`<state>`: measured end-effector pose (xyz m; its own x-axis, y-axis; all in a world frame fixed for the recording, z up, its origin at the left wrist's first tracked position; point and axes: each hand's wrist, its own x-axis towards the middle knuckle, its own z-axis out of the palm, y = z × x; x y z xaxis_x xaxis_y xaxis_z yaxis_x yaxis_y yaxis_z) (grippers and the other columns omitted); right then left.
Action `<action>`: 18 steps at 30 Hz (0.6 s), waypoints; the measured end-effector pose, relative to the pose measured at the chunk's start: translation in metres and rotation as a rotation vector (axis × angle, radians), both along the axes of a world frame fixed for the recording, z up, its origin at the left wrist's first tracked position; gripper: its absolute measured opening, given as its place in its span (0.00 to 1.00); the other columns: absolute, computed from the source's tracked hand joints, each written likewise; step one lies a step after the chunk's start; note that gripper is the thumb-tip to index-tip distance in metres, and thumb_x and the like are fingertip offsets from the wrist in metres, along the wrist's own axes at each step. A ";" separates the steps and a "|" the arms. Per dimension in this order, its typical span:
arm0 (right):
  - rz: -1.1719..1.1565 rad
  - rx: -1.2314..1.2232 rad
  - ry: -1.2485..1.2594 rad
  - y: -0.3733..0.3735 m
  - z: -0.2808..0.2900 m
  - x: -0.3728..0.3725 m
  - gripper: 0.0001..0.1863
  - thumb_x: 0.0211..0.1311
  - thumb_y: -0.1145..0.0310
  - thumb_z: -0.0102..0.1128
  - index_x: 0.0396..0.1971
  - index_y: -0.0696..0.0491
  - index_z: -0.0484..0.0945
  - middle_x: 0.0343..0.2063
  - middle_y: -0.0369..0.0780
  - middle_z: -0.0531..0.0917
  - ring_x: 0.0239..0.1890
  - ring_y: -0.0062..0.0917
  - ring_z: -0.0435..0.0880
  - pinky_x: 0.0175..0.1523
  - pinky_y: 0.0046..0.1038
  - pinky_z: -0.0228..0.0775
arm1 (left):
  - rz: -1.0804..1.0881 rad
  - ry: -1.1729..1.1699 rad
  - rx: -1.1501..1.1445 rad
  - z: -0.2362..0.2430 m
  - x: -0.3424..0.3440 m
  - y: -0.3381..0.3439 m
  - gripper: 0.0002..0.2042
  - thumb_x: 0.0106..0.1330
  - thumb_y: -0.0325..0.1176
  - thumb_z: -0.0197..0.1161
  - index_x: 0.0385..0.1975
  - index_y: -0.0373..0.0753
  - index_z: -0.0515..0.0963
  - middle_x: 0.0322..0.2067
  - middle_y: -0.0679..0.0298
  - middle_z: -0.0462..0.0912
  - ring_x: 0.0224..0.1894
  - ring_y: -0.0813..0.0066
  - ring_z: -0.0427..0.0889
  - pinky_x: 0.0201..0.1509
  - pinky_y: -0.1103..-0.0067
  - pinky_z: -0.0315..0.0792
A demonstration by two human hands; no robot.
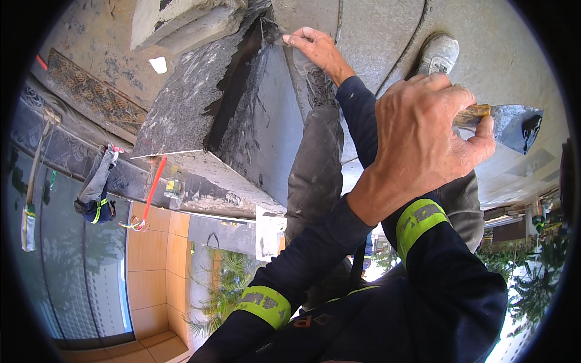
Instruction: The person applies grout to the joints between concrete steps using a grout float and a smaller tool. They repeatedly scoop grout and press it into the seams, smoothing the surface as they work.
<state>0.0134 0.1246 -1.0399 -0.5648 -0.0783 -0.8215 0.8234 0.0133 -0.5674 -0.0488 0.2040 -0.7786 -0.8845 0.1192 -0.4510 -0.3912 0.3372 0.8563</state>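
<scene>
My arms cross. My left hand [423, 133] is at the right, its fingers and thumb closed round the wooden handle of a putty knife [514, 121]. A black lump sticks to the blade near its edge. Farther off at upper centre, my right hand [321, 51] pinches a thin, dark, roughly triangular piece [272, 31] whose kind I cannot make out. That piece is at the far end of a grey block [260, 115] with rough and smooth faces. A black smeared band [236, 78] runs along the corner between these faces.
A concrete lump [187, 24] lies beyond the block. To the left are a long-handled tool [30, 199], a bundle of clothing with a reflective strip [97, 187] and an orange strap [155, 184]. A cable [411, 42] crosses the concrete floor near my shoe [440, 53].
</scene>
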 end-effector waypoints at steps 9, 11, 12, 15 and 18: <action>-0.010 -0.044 -0.066 -0.004 -0.006 0.008 0.24 0.70 0.45 0.72 0.40 0.54 0.88 0.39 0.35 0.87 0.45 0.23 0.81 0.54 0.30 0.72 | -0.053 0.046 -0.053 0.002 -0.004 -0.004 0.16 0.49 0.39 0.81 0.33 0.35 0.90 0.27 0.55 0.86 0.26 0.56 0.86 0.32 0.66 0.77; 0.000 -0.039 -0.098 -0.004 -0.006 0.011 0.24 0.69 0.45 0.72 0.40 0.55 0.88 0.38 0.35 0.86 0.44 0.23 0.80 0.53 0.29 0.72 | -0.049 0.041 -0.050 0.003 -0.004 -0.004 0.16 0.49 0.39 0.81 0.33 0.35 0.90 0.27 0.55 0.86 0.26 0.55 0.86 0.32 0.66 0.77; -0.014 -0.080 -0.116 -0.004 -0.006 0.013 0.24 0.69 0.45 0.72 0.40 0.55 0.88 0.38 0.35 0.86 0.44 0.23 0.81 0.53 0.30 0.72 | -0.056 0.028 -0.056 0.004 -0.004 -0.003 0.16 0.49 0.38 0.81 0.33 0.35 0.90 0.27 0.56 0.86 0.26 0.55 0.86 0.32 0.66 0.77; -0.013 -0.138 -0.169 -0.002 -0.005 0.017 0.24 0.69 0.46 0.72 0.41 0.56 0.88 0.38 0.36 0.86 0.44 0.24 0.81 0.53 0.30 0.72 | -0.069 0.021 -0.061 0.004 -0.004 -0.005 0.16 0.50 0.38 0.81 0.34 0.35 0.90 0.28 0.56 0.86 0.26 0.56 0.86 0.32 0.66 0.78; 0.032 -0.109 -0.159 0.014 0.000 0.024 0.23 0.69 0.47 0.73 0.41 0.56 0.88 0.37 0.36 0.86 0.43 0.24 0.80 0.52 0.31 0.72 | -0.063 0.022 -0.061 0.003 -0.006 -0.011 0.15 0.52 0.38 0.80 0.34 0.35 0.90 0.28 0.56 0.87 0.27 0.57 0.87 0.34 0.66 0.79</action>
